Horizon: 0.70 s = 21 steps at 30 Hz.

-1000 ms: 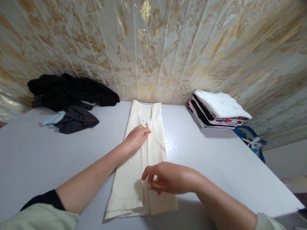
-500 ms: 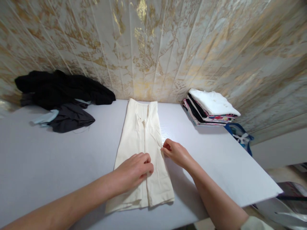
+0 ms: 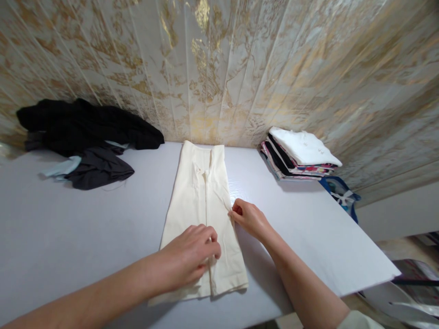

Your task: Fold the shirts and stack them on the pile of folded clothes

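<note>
A cream garment (image 3: 187, 196), shaped like a skirt, lies flat and lengthwise on the table, its narrow end towards the wall. Both its sides meet in a line down the middle, with small creases near the top. My left hand (image 3: 194, 253) is over the lower part of it, fingers loosely bent and thumb apart from the index finger. Nothing shows in that hand; whether the fingertips touch the cloth is hard to see. At the garment's right edge, my right hand (image 3: 248, 217) pinches the cloth between thumb and fingers.
On the white table (image 3: 144, 214), a heap of black and dark grey clothes (image 3: 92, 128) lies at the back left. A stack of folded clothes (image 3: 302, 153) stands back right, white on top. Beside it is a blue-edged bag (image 3: 345, 196). A patterned wall (image 3: 206, 82) closes the back.
My left hand has moved slightly down towards me, and its index finger and thumb have parted. The right hand keeps its pinch at the garment's edge. The view has shifted a little.
</note>
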Available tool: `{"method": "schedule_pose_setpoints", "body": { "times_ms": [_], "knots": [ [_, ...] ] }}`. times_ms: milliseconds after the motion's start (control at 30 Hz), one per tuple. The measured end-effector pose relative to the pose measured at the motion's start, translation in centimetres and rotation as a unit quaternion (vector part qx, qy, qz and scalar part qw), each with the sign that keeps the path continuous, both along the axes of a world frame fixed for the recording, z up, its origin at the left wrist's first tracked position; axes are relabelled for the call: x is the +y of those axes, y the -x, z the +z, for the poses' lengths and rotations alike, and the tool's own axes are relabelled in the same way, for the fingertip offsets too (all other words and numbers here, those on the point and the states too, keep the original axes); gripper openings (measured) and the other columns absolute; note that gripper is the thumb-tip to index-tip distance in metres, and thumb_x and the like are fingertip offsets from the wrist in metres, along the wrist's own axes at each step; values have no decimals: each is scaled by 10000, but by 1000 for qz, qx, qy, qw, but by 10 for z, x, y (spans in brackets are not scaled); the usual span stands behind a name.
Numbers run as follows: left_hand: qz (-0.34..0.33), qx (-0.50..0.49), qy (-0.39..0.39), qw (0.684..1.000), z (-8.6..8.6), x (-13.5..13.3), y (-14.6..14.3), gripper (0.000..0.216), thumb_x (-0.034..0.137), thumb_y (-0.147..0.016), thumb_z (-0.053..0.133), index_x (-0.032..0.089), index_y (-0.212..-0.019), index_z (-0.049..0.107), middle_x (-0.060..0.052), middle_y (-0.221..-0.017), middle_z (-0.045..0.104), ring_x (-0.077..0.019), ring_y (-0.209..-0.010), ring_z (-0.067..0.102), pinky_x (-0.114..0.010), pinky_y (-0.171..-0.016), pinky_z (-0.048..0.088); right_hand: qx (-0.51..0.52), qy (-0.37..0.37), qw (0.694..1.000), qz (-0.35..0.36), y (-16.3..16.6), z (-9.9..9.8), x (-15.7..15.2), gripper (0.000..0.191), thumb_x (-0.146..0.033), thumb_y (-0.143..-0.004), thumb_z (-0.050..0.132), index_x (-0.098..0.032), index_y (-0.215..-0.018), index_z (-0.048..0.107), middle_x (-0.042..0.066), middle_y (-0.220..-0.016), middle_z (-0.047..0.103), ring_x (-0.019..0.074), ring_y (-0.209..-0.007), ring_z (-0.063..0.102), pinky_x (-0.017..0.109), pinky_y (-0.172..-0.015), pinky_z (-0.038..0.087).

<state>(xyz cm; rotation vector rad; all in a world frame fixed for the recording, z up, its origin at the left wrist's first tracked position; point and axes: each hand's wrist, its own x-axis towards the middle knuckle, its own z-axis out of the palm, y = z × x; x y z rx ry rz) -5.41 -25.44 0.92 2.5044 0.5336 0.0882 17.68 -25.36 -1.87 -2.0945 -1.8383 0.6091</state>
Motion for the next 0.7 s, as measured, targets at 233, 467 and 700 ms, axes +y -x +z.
{"method": "schedule_pose_setpoints", "body": {
  "times_ms": [233, 467, 700],
  "knots": [
    [-29, -18, -12, 999, -16, -10, -10, 127, 79, -784, 577, 205, -795, 567, -15, -986, 576, -172, -949, 501, -310, -847, 367, -2, -4, 1000, -3, 0, 0, 0, 119, -301, -804, 573, -214, -735, 528, -31, -680, 598, 105, -607, 476, 230, -551, 241],
    [-34, 3, 55, 998, 16, 0, -1, 119, 93, -794, 580, 199, -785, 527, 12, -913, 580, -154, -942, 501, -290, -885, 364, 10, -3, 1000, 4, -1, 1, -1, 106, -281, -800, 561, -213, -730, 520, -26, -670, 586, 111, -604, 482, 226, -556, 260],
    [-24, 60, 47, 997, 16, -3, 1, 156, 55, -750, 577, 205, -789, 595, 6, -897, 589, -168, -939, 510, -301, -891, 367, 52, -27, 998, 7, -5, -1, -2, 59, -229, -803, 523, -230, -856, 498, -45, -676, 570, 120, -603, 494, 222, -558, 287]
  ]
}}
